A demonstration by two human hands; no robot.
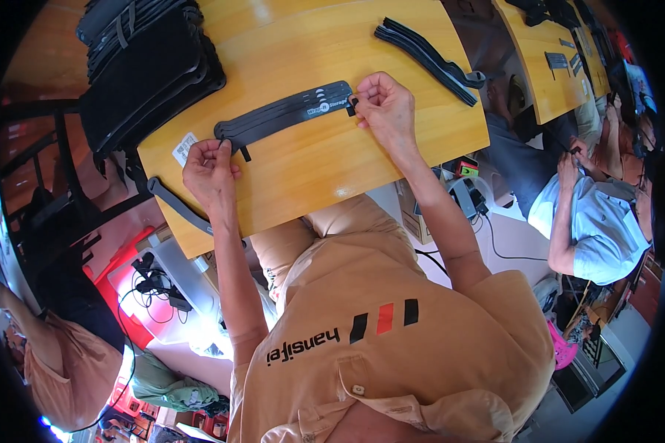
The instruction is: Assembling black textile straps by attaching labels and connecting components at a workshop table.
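Note:
A flat stack of dark fabric straps (277,118) with white print lies across the wooden table in front of me. My left hand (213,170) pinches its left end between thumb and fingers. A small black tab (244,153) sticks out just beside those fingertips. At the other end, my right hand (384,109) is closed, thumb and forefinger pinching the corner near another small black tab (352,111). My fingertips partly hide both ends of the stack.
Tall piles of black fabric pieces (148,81) stand at the table's far left. More dark straps (428,63) lie at the far right, and a single strap (177,203) hangs over the near left edge. A white label (185,148) sits by my left hand. People sit on both sides.

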